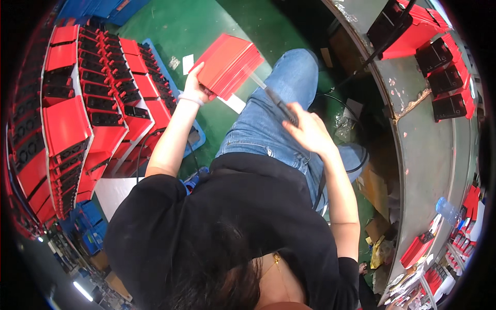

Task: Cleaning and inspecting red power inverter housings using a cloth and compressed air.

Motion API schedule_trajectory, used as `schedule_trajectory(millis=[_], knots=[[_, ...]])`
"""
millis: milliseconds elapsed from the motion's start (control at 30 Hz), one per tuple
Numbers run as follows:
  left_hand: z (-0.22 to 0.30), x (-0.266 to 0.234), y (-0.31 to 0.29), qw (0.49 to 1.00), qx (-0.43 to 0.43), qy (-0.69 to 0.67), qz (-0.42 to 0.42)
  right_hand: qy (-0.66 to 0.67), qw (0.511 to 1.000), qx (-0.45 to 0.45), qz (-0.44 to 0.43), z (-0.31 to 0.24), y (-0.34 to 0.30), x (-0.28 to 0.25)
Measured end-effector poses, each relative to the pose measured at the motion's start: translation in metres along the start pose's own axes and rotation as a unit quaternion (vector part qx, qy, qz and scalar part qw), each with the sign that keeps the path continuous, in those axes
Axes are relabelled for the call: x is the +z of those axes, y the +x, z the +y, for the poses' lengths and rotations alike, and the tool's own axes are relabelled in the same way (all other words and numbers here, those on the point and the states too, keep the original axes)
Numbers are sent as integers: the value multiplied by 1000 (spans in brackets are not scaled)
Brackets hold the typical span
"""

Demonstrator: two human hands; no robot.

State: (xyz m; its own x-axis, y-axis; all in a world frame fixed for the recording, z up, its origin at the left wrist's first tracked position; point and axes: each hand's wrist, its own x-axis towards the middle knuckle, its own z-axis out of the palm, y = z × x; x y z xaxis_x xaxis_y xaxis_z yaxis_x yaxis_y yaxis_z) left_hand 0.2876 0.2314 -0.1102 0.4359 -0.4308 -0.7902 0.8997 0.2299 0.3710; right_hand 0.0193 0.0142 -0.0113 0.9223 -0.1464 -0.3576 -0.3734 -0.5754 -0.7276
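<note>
My left hand (194, 88) grips the side of a red box-shaped casing (225, 63) with ribbed edges, holding it tilted above the floor, left of my knee. The fingers wrap underneath and are partly hidden. In my right hand (311, 132) is a slim tool with a dark handle (280, 106), closed between thumb and fingers. Its pale, narrow tip reaches the ribbed side of the casing; blur there hides whether it is a brush or another kind of tip, and whether it touches.
Stacked rows of red and black casings (67, 121) stand at my left on a blue pallet (196, 135). A worn metal bench (421, 155) runs along my right, with more red and black units (447, 80). A black cable (369, 61) hangs across its edge. Cardboard (374, 188) lies below.
</note>
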Motion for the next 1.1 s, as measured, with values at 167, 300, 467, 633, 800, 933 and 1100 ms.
schedule_trajectory(millis=[167, 300, 467, 633, 800, 933, 1100], knots=[[-3, 9, -3, 999, -13, -3, 35, 15, 999, -45, -5, 6, -5, 1], [-4, 9, -3, 999, -13, 6, 29, -3, 996, 9, 88, 13, -3, 4], [-5, 14, -5, 998, -25, 17, 46, -18, 996, -82, -16, 6, -11, 2], [-6, 21, -9, 999, -13, 17, 31, -9, 997, 38, 62, 5, -14, 3], [-8, 32, -18, 999, 29, 17, 8, -22, 993, -62, -96, -1, -29, 4], [-3, 34, -19, 997, 40, 53, -31, -68, 997, -9, 40, 14, -32, 8], [-5, 10, 6, 985, 118, 65, -104, 27, 995, -86, -28, 10, -47, 3]])
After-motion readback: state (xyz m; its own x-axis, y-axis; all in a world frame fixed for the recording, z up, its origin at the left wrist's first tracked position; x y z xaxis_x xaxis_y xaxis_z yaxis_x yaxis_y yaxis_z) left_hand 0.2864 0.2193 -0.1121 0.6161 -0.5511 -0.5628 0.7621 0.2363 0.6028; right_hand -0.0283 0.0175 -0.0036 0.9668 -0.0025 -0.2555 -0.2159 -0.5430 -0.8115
